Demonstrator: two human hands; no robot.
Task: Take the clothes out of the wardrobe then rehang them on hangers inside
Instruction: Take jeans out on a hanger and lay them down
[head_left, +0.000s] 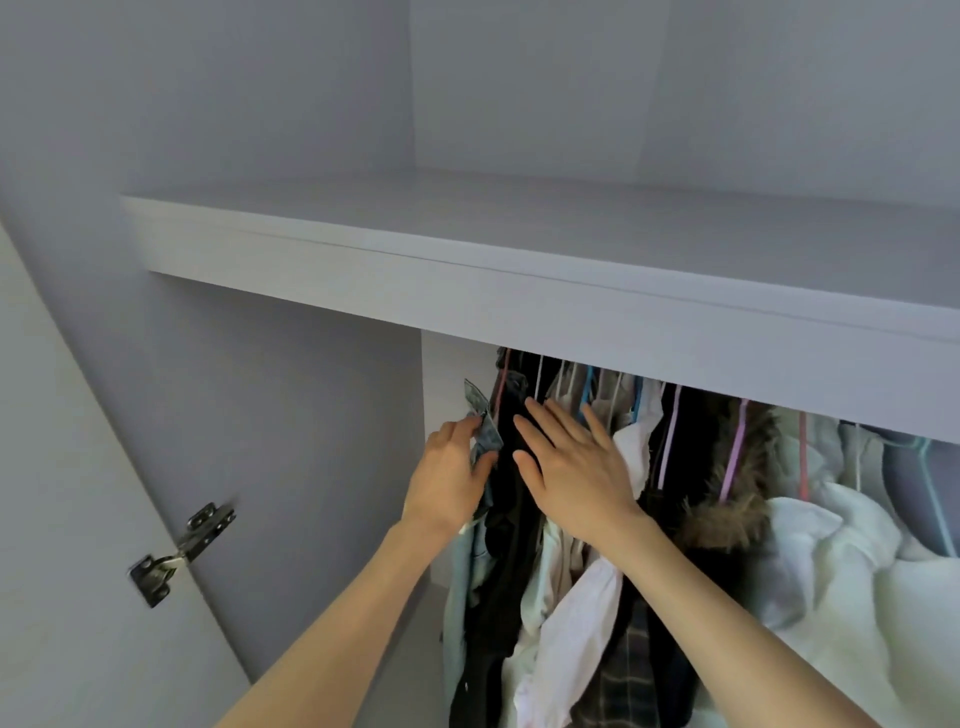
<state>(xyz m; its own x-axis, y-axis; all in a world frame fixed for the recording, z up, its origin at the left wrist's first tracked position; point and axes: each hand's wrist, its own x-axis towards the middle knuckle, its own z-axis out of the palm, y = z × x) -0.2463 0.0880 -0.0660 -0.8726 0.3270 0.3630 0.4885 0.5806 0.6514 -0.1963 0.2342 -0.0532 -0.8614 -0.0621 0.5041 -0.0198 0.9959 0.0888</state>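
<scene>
The left hand (451, 470) pinches the denim garment (483, 431) at the rack's left end, at 9 o'clock of the right hand (574, 460). The right hand lies flat, fingers straight, pressing the black garment (511, 499) toward 3 o'clock, probably to open a gap. The clothes hang under the shelf (519, 270), long axes vertical, hanger (735, 447) necks pointing to 12 o'clock.

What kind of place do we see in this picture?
Most likely the inside of a fitted wardrobe in a home: a white shelf above clothes on coloured hangers, and a door hinge at the left.
</scene>
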